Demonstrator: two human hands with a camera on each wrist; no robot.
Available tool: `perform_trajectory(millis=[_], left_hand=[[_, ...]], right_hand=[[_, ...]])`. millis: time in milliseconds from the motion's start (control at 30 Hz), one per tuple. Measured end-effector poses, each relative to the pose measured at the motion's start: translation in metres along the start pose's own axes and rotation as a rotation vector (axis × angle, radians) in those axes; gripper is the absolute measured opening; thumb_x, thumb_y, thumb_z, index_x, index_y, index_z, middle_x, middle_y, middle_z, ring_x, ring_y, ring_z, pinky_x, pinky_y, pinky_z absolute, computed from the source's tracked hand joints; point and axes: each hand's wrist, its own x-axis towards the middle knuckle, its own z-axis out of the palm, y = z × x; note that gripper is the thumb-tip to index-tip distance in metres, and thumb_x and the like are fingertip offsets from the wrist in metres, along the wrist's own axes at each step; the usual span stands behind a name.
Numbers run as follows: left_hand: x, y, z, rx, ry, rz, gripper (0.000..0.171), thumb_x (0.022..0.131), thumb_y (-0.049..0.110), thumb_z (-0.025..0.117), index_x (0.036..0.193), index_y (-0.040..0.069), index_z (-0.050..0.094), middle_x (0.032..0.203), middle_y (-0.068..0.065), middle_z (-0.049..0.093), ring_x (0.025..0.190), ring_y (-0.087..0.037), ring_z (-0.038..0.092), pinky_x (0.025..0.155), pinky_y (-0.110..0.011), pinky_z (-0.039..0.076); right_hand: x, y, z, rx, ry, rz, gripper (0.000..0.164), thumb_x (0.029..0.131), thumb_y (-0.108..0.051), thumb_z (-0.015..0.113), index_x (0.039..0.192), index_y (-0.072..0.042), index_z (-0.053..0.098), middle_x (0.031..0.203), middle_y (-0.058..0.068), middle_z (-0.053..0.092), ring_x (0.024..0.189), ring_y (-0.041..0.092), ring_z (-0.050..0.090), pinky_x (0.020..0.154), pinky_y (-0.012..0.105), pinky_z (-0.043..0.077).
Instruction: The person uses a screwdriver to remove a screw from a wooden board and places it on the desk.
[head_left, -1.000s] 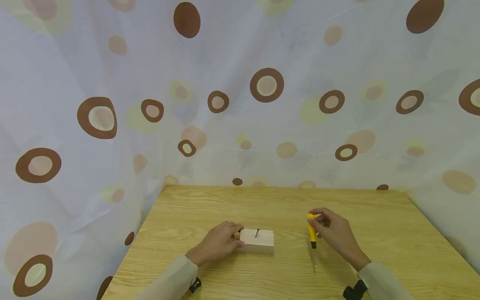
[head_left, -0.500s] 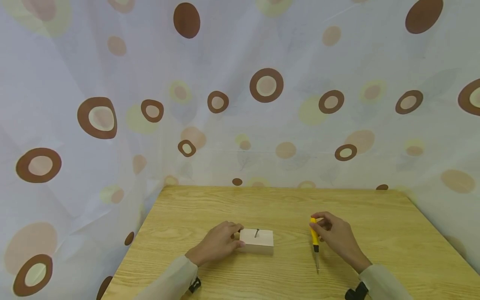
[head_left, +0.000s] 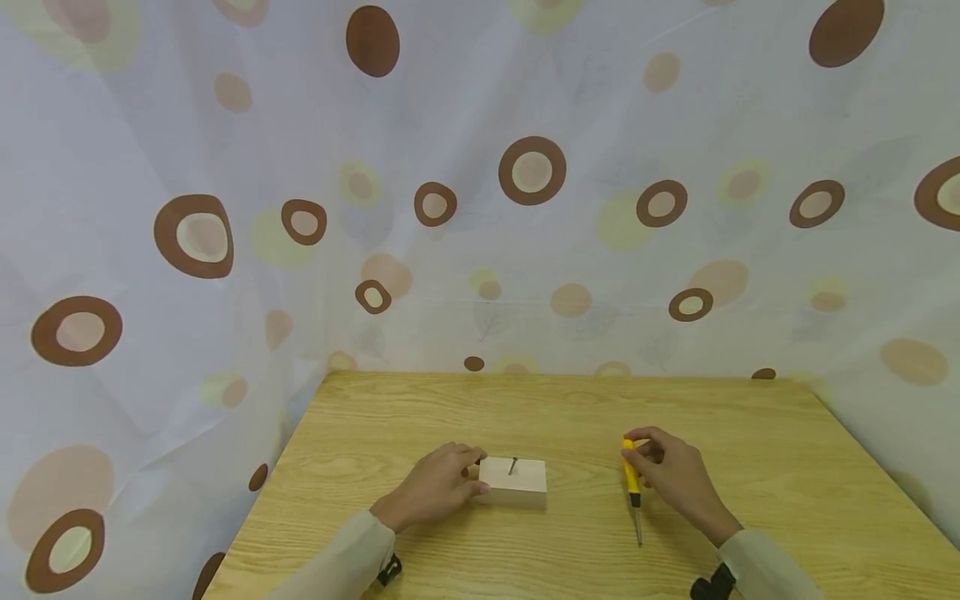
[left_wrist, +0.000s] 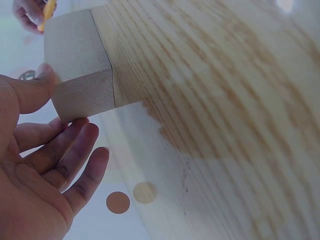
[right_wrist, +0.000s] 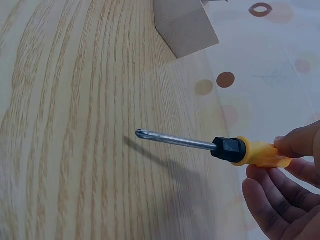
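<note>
On the table lies a pale wooden block (head_left: 517, 498) with a dark screw (head_left: 513, 467) standing tilted in its top. My left hand (head_left: 429, 490) holds the block's left end between thumb and fingertips. The left wrist view shows the thumb on one side of the block (left_wrist: 77, 45), with fingertips at its edge. To the right of the block, my right hand (head_left: 678, 475) pinches a yellow-handled screwdriver (head_left: 631, 475) near the handle's end. Its shaft points down and toward me. A cross-shaped tip and black collar show on the screwdriver (right_wrist: 175, 141), the tip close over the wood.
The wood-grain table (head_left: 570, 417) stretches beyond both hands. A white curtain with brown and beige dots (head_left: 525, 250) hangs behind it and along both sides. Dark straps with small devices are on both wrists.
My right hand has lowered slightly and shifted a little right, and the screwdriver's tip has swung to the right. The left hand and block look unmoved.
</note>
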Motion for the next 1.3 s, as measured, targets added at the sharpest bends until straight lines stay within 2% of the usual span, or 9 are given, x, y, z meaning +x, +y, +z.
perform_trajectory(millis=[500,700,867,933,1067,1200,1300], left_hand=[[-0.001,0.002,-0.003,-0.001,-0.016,-0.014,0.052,0.099,0.042,0.068,0.138,0.007,0.063,0.128,-0.004,0.067,0.096,-0.009,0.06,0.078,-0.025,0.053],[-0.001,0.003,-0.006,0.013,-0.022,0.001,0.052,0.099,0.041,0.068,0.137,0.006,0.063,0.131,-0.006,0.066,0.097,-0.01,0.06,0.08,-0.026,0.053],[0.0,0.001,-0.007,0.005,-0.039,0.017,0.055,0.099,0.044,0.067,0.138,0.006,0.063,0.132,-0.006,0.065,0.103,-0.012,0.059,0.084,-0.027,0.054],[0.001,-0.001,-0.008,-0.025,-0.041,0.007,0.058,0.1,0.047,0.065,0.14,0.005,0.061,0.134,-0.006,0.064,0.106,-0.013,0.059,0.086,-0.028,0.054],[0.006,-0.004,-0.01,-0.111,0.022,0.013,0.06,0.102,0.046,0.063,0.144,0.004,0.058,0.135,-0.006,0.063,0.108,-0.015,0.06,0.085,-0.028,0.054],[0.015,-0.003,-0.012,-0.147,0.102,0.09,0.048,0.104,0.036,0.064,0.141,0.006,0.061,0.126,-0.008,0.068,0.102,-0.014,0.062,0.079,-0.025,0.053],[0.021,0.002,-0.013,-0.146,0.117,0.143,0.04,0.103,0.031,0.065,0.136,0.008,0.065,0.12,-0.007,0.071,0.097,-0.01,0.063,0.076,-0.022,0.053]], right_hand=[[0.001,0.006,0.001,-0.031,-0.023,0.048,0.035,0.1,-0.023,0.072,0.127,-0.001,0.066,0.093,0.006,0.071,0.073,0.016,0.067,0.059,0.033,0.059],[0.002,0.008,0.002,-0.061,-0.029,0.046,0.033,0.1,-0.021,0.071,0.125,0.0,0.067,0.09,0.005,0.071,0.067,0.016,0.067,0.056,0.03,0.057],[0.002,0.01,0.004,-0.067,-0.039,0.045,0.031,0.1,-0.019,0.071,0.123,0.001,0.067,0.087,0.004,0.07,0.064,0.016,0.066,0.054,0.029,0.056],[0.002,0.01,0.005,-0.067,-0.047,0.048,0.031,0.1,-0.019,0.071,0.123,0.001,0.067,0.086,0.003,0.07,0.064,0.016,0.066,0.055,0.029,0.056],[0.002,0.01,0.006,-0.079,-0.056,0.054,0.031,0.099,-0.019,0.071,0.123,0.002,0.068,0.085,0.003,0.07,0.065,0.016,0.066,0.056,0.028,0.056],[0.001,0.009,0.007,-0.095,-0.066,0.049,0.032,0.099,-0.019,0.071,0.122,0.003,0.067,0.085,0.003,0.07,0.064,0.015,0.065,0.055,0.027,0.055],[0.0,0.009,0.008,-0.095,-0.079,0.05,0.032,0.099,-0.019,0.071,0.122,0.003,0.067,0.085,0.003,0.07,0.063,0.015,0.065,0.055,0.028,0.055]])
